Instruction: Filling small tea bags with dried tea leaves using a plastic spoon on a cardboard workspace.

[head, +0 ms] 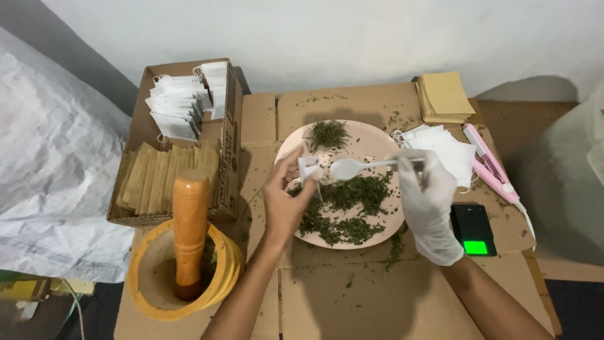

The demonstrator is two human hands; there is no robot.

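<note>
My bare left hand (284, 200) pinches a small white tea bag (308, 169) held upright over the pink plate (377, 141). My right hand (426, 203), in a white glove, holds a white plastic spoon (350, 167) by its handle, the bowl pointing at the bag's top. The spoon's bowl looks empty. Dried green herb leaves (352, 201) lie spread over the plate, with a smaller heap (327, 133) at its far side.
A cardboard box (228, 132) at left holds white filled bags and tan envelopes. A yellow mortar (151, 272) with a wooden pestle (190, 226) stands front left. Empty white bags (448, 148), tan envelopes (445, 96), a pink sealer (492, 165) and a small black scale (473, 229) lie right.
</note>
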